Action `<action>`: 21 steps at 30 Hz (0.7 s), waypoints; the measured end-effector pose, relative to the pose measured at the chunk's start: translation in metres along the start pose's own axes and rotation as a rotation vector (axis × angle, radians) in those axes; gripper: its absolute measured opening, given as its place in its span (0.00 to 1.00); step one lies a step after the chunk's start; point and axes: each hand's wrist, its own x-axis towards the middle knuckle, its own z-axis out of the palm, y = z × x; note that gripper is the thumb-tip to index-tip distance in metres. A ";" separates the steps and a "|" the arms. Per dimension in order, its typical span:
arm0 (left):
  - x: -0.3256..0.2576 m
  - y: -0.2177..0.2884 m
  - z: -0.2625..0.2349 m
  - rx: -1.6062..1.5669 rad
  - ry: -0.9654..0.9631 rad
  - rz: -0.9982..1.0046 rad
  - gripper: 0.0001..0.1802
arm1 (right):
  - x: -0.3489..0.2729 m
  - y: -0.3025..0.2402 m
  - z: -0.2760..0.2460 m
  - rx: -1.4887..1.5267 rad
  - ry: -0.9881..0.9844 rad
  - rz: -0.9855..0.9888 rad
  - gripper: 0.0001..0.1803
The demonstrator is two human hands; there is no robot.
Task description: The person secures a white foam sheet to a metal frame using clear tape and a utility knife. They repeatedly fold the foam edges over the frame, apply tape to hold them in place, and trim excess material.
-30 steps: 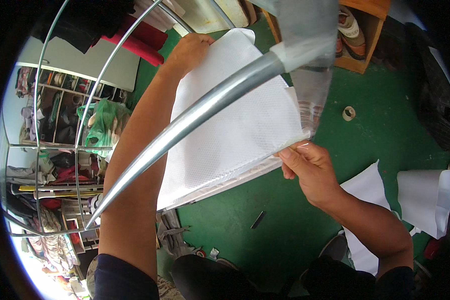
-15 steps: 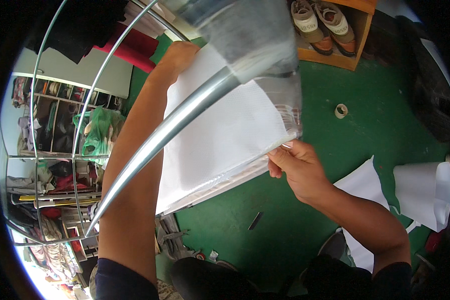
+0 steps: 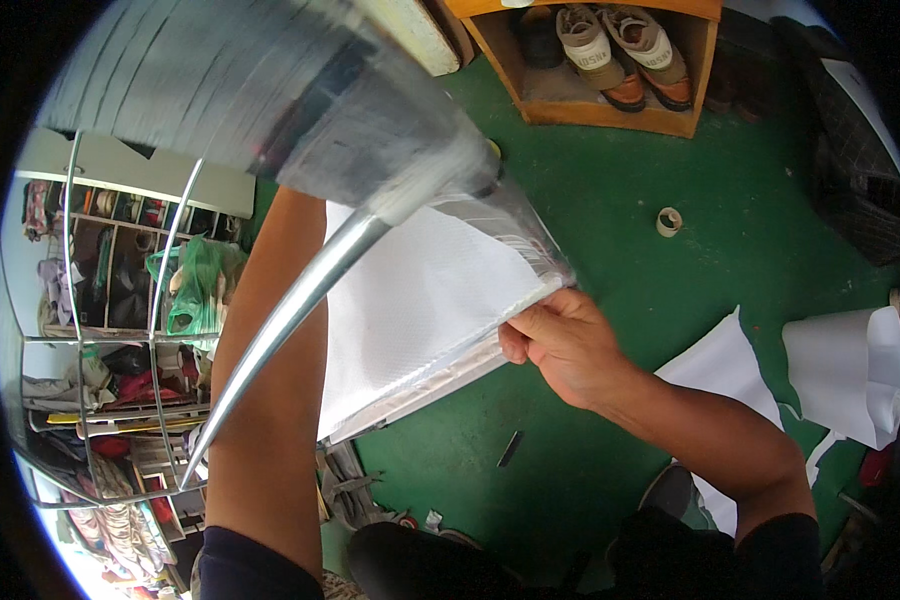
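While pinching a stack of white, finely textured sheets (image 3: 420, 310) at centre frame, right hand (image 3: 567, 343) closed on its lower corner, forearm entering from 5 o'clock; left forearm stretched toward 12 o'clock, hand hidden behind blurred shiny metal tube (image 3: 290, 300), grip unclear; green floor (image 3: 610, 240) beneath

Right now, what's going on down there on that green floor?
A person's right hand grips the edge of a stack of white textured sheets, held above the green floor. The left forearm reaches up behind a blurred shiny metal object; that hand is hidden. White paper pieces lie nearby, a tape roll and a wooden shoe shelf beyond.
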 end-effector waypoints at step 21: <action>-0.045 -0.024 0.017 0.106 0.095 0.108 0.16 | -0.003 -0.006 0.012 0.294 0.072 0.105 0.09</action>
